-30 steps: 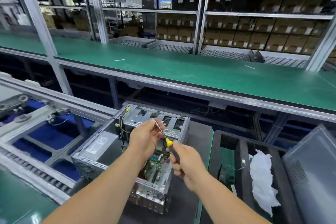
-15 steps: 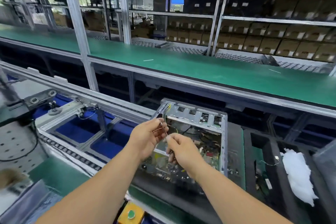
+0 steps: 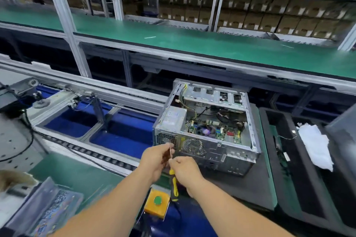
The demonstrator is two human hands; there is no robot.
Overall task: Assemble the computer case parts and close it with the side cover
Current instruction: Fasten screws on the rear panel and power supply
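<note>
Both hands meet just short of the open computer case [image 3: 208, 131]: the left hand [image 3: 156, 161] pinches the thin shaft of a screwdriver [image 3: 172, 177] near its tip, while the right hand [image 3: 185, 169] curls around the upper part of its yellow-and-black handle, which hangs below the fingers. Whether a screw sits on the tip cannot be told. The case lies just beyond the hands on a dark mat on the bench [image 3: 81, 175], its open side up, the side cover not yet fitted. Likely risks: a screw seated loosely on the tip could drop into the exposed board and cables [image 3: 213, 131], and a slanted approach could slip the tip off a screw head. A yellow button box [image 3: 157, 205] sits directly beneath the hands, where a lowered wrist might press it. Right of the hands, a black tray [image 3: 289, 169] holds a white cloth [image 3: 314, 144]; a grey panel [image 3: 342, 131], possibly the side cover, leans at the far right. Left lie blue conveyor wells [image 3: 119, 140].
</note>
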